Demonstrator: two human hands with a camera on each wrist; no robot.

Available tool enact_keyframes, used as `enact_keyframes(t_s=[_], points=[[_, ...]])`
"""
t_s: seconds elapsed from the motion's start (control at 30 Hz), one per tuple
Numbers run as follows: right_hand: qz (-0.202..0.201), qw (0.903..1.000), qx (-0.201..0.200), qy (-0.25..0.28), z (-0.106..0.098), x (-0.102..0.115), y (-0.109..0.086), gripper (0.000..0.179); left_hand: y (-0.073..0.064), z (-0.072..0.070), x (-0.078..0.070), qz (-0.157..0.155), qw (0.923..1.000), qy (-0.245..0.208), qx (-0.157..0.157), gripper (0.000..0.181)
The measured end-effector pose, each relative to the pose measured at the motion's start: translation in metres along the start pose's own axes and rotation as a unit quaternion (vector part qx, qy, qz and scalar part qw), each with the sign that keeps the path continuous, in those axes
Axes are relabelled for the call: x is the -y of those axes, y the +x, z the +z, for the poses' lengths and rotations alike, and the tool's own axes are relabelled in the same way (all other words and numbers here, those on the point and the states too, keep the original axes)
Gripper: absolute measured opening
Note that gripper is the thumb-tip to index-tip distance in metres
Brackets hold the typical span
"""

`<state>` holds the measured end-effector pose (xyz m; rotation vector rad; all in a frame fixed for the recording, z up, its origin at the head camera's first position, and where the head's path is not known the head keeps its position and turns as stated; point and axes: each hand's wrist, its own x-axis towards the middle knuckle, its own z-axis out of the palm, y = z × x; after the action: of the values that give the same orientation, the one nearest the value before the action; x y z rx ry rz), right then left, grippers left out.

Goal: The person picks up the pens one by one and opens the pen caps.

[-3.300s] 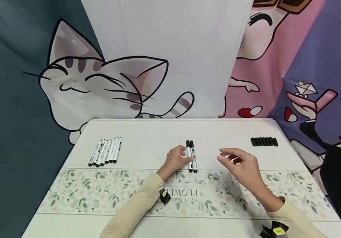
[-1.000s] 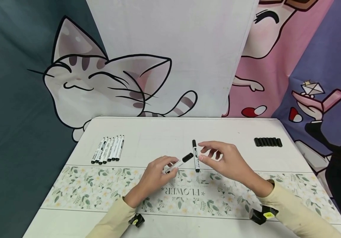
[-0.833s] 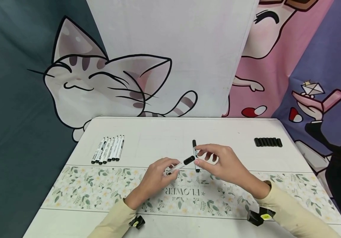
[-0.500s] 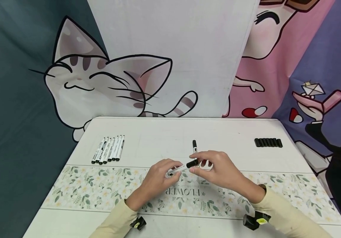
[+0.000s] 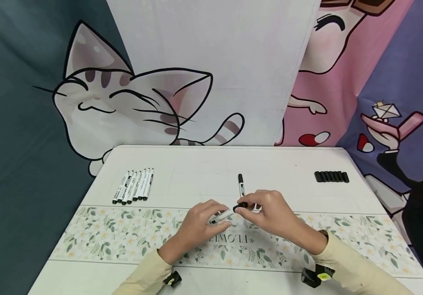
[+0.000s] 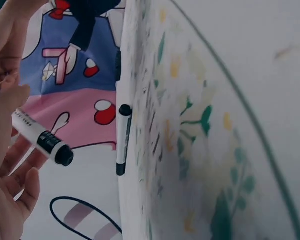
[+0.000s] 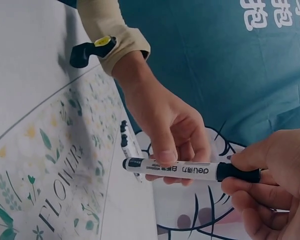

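Observation:
A white whiteboard marker [image 7: 185, 170] with a black cap [image 7: 235, 172] is held above the table between both hands. My left hand [image 5: 200, 223] grips its white barrel, with the thumb [image 7: 165, 150] along the printed side. The black cap is pinched between thumb and fingers of my right hand [image 5: 270, 209], and cap and barrel are joined. Just behind the right fingertips a second capped marker [image 5: 241, 184] lies on the table, its lower end hidden in the head view. In the left wrist view the held marker's black rear end [image 6: 64, 155] points outward.
Several capless markers [image 5: 134, 187] lie side by side at the left of the white table [image 5: 193, 172]. A row of several black caps [image 5: 331, 176] sits at the back right. A flower-printed band [image 5: 104, 233] crosses the table; printed cloths hang behind it.
My left hand has lifted one of the two middle markers and tilted it sideways. My right hand has come in from the right and taken hold of its cap.

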<state>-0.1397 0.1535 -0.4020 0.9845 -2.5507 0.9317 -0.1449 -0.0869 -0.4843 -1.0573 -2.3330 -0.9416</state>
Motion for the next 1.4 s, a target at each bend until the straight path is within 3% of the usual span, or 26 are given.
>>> enact_keyframes(t_s=[0.2,0.43,0.67,0.97,1.4], points=[[0.008,0.9998,0.007,0.019,0.001,0.003,-0.001,0.009,-0.001,0.005,-0.004,0.005,0.9994,0.017,-0.028,0.036],[-0.007,0.9994,-0.005,0.034,0.000,0.001,-0.003,0.005,0.001,0.002,-0.006,-0.021,0.9995,-0.020,-0.013,0.026],[-0.032,0.9992,-0.012,0.021,-0.002,0.001,-0.005,0.011,0.001,0.001,-0.006,-0.011,0.9995,-0.019,-0.021,0.027],[0.007,0.9994,-0.011,0.033,-0.008,0.005,-0.006,0.015,0.001,-0.003,-0.005,-0.025,0.9989,-0.037,-0.011,0.026],[0.000,0.9954,-0.093,0.022,-0.019,-0.004,-0.006,0.023,0.001,-0.015,0.005,-0.055,0.9979,-0.021,-0.027,0.024]])
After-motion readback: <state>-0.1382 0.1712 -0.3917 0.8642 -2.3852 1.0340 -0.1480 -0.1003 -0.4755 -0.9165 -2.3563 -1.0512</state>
